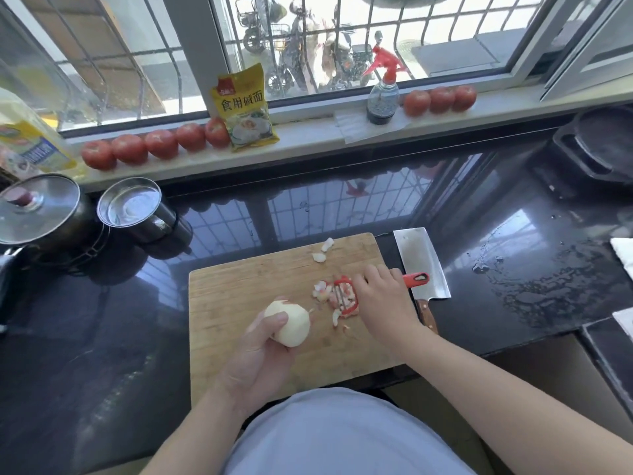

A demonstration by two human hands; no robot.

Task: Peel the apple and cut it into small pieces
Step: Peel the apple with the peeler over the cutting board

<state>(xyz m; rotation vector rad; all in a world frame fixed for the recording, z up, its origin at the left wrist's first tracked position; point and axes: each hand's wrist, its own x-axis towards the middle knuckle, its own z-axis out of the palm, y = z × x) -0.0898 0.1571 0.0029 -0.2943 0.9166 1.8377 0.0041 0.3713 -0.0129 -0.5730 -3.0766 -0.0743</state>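
My left hand grips a pale, peeled apple just above the wooden cutting board. My right hand holds a red peeler by its handle, with the blade end lying on the board among a heap of red and white peel scraps. The peeler's handle tip sticks out past my fingers over a cleaver that lies flat right of the board, its wooden handle toward me.
Two more peel bits lie near the board's far edge. A lidded pot and a metal cup stand at the left. Tomatoes, a yellow packet and a spray bottle line the windowsill. Water wets the dark counter at the right.
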